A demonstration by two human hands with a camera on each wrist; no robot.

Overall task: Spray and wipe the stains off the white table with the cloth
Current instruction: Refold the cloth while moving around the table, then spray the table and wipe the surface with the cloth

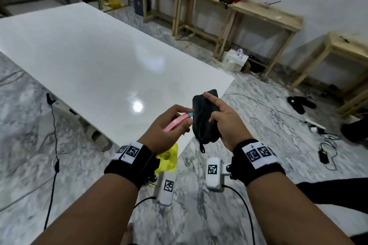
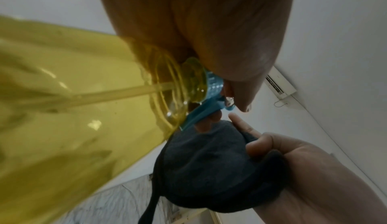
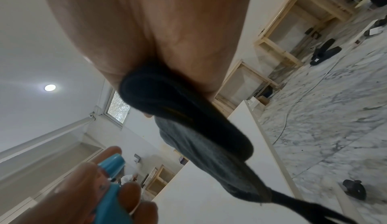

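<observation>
We're in a bare workroom, half-furnished: a big glossy white table (image 1: pixel 95 49) on a marble-patterned floor (image 1: pixel 278 145), unfinished raw-wood benches (image 1: pixel 264 12) along the white wall beyond it, loose cables (image 1: pixel 326 149) trailing across the floor to its right, and a wall air conditioner (image 2: pixel 279 85) up high.

The large white glossy rectangular counter (image 1: pixel 89 55) reflects a round ceiling light near its close corner. It stands on the grey-white marble floor (image 1: pixel 258 125). On this floor lie black cables (image 1: pixel 53 125), a pair of black slippers (image 1: pixel 300 103) and a white cable (image 1: pixel 258 103).
</observation>
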